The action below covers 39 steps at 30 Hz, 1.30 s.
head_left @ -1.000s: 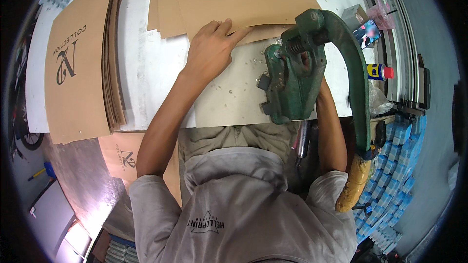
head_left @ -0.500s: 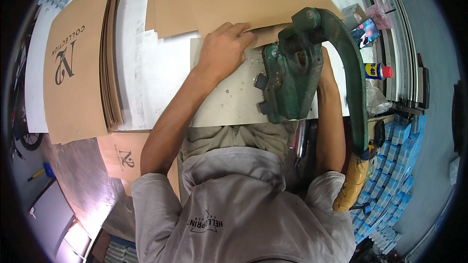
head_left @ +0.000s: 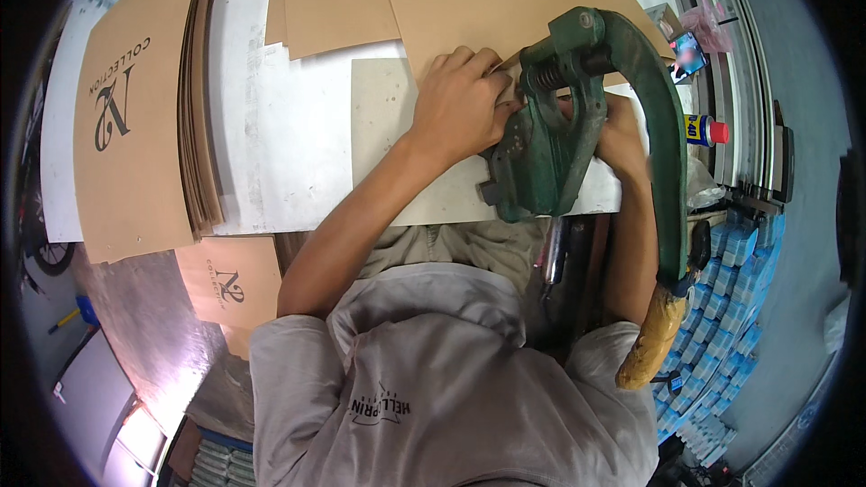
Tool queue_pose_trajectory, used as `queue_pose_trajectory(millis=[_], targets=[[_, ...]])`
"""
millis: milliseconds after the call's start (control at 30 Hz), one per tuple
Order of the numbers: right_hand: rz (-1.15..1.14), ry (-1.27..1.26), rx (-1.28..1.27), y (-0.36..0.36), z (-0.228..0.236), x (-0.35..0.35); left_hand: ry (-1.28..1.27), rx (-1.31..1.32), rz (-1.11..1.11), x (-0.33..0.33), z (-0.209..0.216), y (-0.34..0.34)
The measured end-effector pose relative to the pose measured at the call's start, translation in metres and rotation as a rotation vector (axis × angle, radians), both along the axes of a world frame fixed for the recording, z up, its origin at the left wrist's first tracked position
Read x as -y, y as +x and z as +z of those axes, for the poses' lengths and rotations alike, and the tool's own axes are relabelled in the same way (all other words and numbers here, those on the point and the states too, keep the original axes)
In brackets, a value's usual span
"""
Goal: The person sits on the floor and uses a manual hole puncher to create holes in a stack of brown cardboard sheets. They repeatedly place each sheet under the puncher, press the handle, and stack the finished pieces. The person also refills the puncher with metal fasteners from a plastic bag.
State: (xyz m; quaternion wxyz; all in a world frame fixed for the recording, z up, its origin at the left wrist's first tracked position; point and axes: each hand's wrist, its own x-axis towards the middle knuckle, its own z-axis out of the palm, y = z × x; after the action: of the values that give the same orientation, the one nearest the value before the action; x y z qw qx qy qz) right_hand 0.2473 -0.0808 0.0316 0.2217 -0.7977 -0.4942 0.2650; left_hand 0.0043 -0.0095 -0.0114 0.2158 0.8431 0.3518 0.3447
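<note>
My left hand (head_left: pixel 462 101) is closed at the near edge of a large brown paper bag (head_left: pixel 514 22), its fingers curled over the edge and its thumb side against the press. Close to its right stands a green hand press (head_left: pixel 541 158) with a curved lever (head_left: pixel 669 135) ending in a yellow-wrapped handle (head_left: pixel 651 343). On the press's far side is my right hand (head_left: pixel 622 133); its fingers are mostly hidden behind the metal body. The bag lies flat, with its near edge running into the press jaw area. Neither hand is on the lever.
More brown bags (head_left: pixel 334 0) lie beneath at the far side. A thick stack of bags (head_left: pixel 126 117) fills the table's left. A pale board (head_left: pixel 379 117) lies under my left arm. At the right are a phone (head_left: pixel 688 56), a blue-and-yellow can (head_left: pixel 699 130) and stacked blue packs (head_left: pixel 722 307).
My left hand has moved right, up against the press. The top bag has slid right and toward me. My right hand has shifted slightly right and shows more beside the press.
</note>
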Motion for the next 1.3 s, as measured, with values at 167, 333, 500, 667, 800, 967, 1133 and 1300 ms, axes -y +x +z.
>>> queue_pose_trajectory(millis=[167, 333, 500, 667, 800, 967, 1133, 1300], targets=[[0.206, 0.798, 0.068, -0.052, 0.149, 0.074, 0.011, 0.043, 0.007, 0.002, -0.002, -0.001], [0.917, 0.277, 0.532, -0.106, 0.117, 0.1, 0.01, -0.027, 0.011, 0.004, 0.003, 0.001], [0.681, 0.492, -0.135, -0.075, 0.147, 0.095, 0.125, -0.143, 0.02, -0.004, 0.004, -0.008], [0.101, 0.564, -0.341, -0.022, 0.099, 0.068, 0.284, 0.156, 0.104, -0.051, 0.005, -0.037], [0.037, 0.235, -0.018, 0.069, -0.059, 0.075, -0.004, 0.791, 0.409, -0.041, 0.043, -0.035], [0.076, 0.362, 0.012, 0.053, -0.082, 0.064, -0.047, 1.08, 0.5, -0.031, 0.051, -0.041], [0.057, 0.239, -0.073, 0.023, -0.057, 0.042, -0.638, 1.117, 0.368, -0.012, 0.008, -0.024], [0.307, 0.34, -0.544, -0.014, -0.037, -0.001, -0.883, 0.412, 0.262, 0.016, -0.001, -0.047]])
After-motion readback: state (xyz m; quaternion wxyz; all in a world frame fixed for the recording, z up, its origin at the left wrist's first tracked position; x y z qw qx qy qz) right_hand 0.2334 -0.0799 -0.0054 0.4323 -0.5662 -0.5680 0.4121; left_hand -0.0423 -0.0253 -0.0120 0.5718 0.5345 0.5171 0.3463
